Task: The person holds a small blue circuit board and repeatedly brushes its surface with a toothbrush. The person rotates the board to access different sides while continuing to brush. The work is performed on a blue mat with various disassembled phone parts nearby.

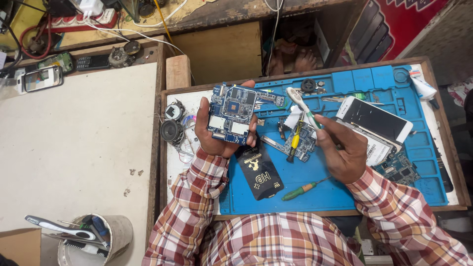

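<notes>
My left hand [213, 135] holds a blue circuit board [232, 113] upright above the blue work mat [315, 184], chip side facing me. My right hand [342, 150] grips a white and green toothbrush [301, 104], its bristle head pointing up and left, close to the board's right edge but apart from it. Both sleeves are red and white plaid. Below the brush, on the mat, lie another blue circuit board [308, 143] and a yellow-handled screwdriver [294, 142].
On the mat lie a white smartphone [377, 118], a black packet [258, 170], a green screwdriver [300, 189] and loose boards. Small round speakers [171, 129] sit left of the mat. A cup of tools [96, 236] stands bottom left; phones and a power strip [86, 17] lie behind.
</notes>
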